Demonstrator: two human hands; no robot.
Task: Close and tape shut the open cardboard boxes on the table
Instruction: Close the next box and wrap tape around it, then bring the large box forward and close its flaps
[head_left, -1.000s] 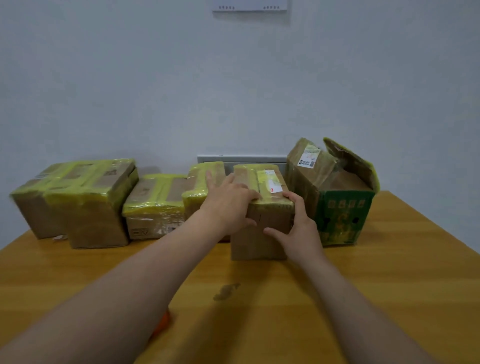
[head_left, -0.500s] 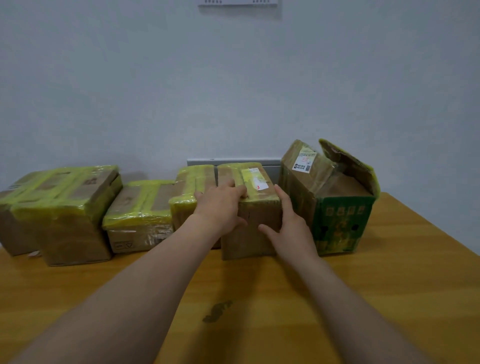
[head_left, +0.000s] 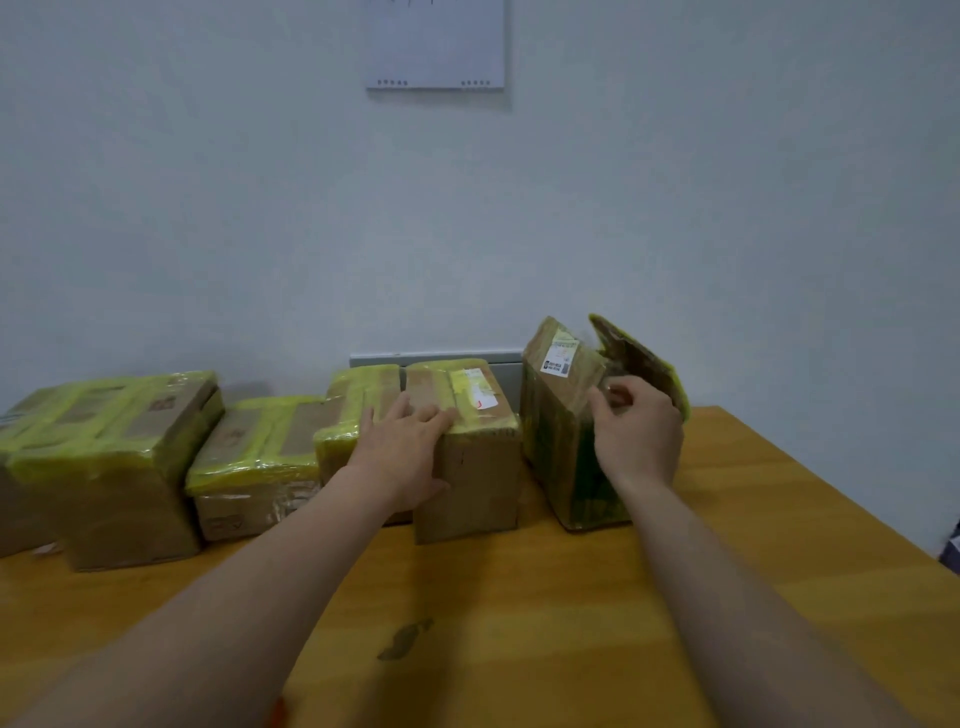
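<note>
A row of cardboard boxes stands along the wall on the wooden table (head_left: 779, 545). The middle box (head_left: 478, 467) is closed with yellow-green tape, and my left hand (head_left: 400, 447) rests flat on its top near edge, fingers straight. To its right stands a green-printed box (head_left: 566, 457) whose top flaps (head_left: 639, 358) stick up, open. My right hand (head_left: 636, 431) is at that box's near upper corner, fingers curled around the flap edge. The inside of the open box is hidden.
Three more boxes wrapped in yellow-green tape stand to the left: a large box (head_left: 109, 467), a low box (head_left: 254, 457) and a narrow box (head_left: 358, 415) touching the middle one. A dark stain (head_left: 405, 639) marks the tabletop. The table's right edge (head_left: 883, 530) is close.
My right hand left the middle taped box and moved right to the open green box's flap. The left hand stayed on the taped box. The view tilted upward.
</note>
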